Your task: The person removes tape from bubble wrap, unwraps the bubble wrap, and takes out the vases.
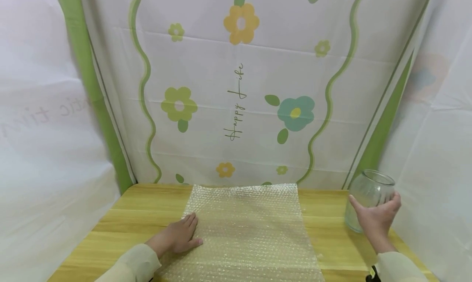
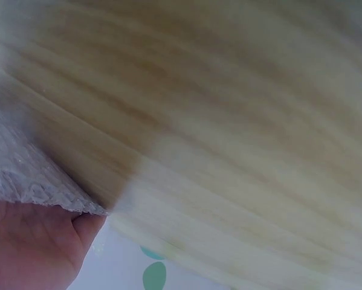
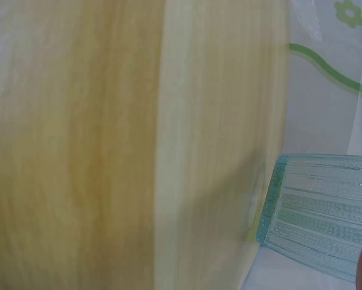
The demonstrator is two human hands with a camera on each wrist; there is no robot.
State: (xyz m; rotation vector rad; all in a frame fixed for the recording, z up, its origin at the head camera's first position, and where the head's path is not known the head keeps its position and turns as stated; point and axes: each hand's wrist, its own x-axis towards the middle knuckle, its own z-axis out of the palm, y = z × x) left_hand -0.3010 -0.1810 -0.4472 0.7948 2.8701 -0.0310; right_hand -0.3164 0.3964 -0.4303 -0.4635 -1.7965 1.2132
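A sheet of clear bubble wrap [image 1: 250,228] lies spread over the middle of the table. My left hand [image 1: 183,234] rests on its left edge, fingers straight and thumb apart. In the left wrist view, the wrap's edge [image 2: 32,178] covers the fingers, and only the palm [image 2: 32,244] and part of the thumb side show. At the table's right side, my right hand [image 1: 380,218] grips a clear glass jar [image 1: 363,192] round its side. The jar is upright with an open round mouth. The right wrist view shows its ribbed glass wall [image 3: 319,211] and thick base, with a fingertip at the frame's edge.
The wood-grain table [image 1: 121,228] ends at a white hanging cloth [image 1: 206,69] printed with flowers and "Happy Life". White cloth sides [image 1: 40,159] stand close on the left and right, the right one [image 1: 439,179] near the jar.
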